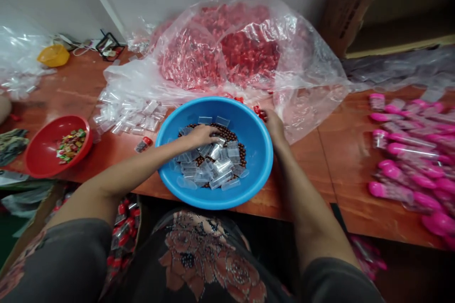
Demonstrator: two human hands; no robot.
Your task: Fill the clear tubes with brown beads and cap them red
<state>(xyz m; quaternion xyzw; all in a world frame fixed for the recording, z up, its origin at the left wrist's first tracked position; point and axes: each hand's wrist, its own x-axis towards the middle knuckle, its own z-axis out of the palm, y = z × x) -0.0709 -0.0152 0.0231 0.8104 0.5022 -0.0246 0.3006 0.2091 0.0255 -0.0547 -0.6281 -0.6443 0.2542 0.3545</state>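
Observation:
My left hand reaches into a blue basin, its fingers bent down among clear plastic tubes. Whether one is pinched in the fingertips is hard to make out. Small round brown balls lie under and around the tubes. Just outside the basin's right rim is my right hand, its fingers closed at a red cap. More red caps are scattered behind the basin. A filled tube with a red cap rests on the table left of the basin.
A large clear bag of red caps lies against the wall. Loose clear tubes are piled left of it. A red bowl holds small wrapped pieces. Pink-capped tubes cover the table's right side. Below the edge, red-capped tubes fill a box.

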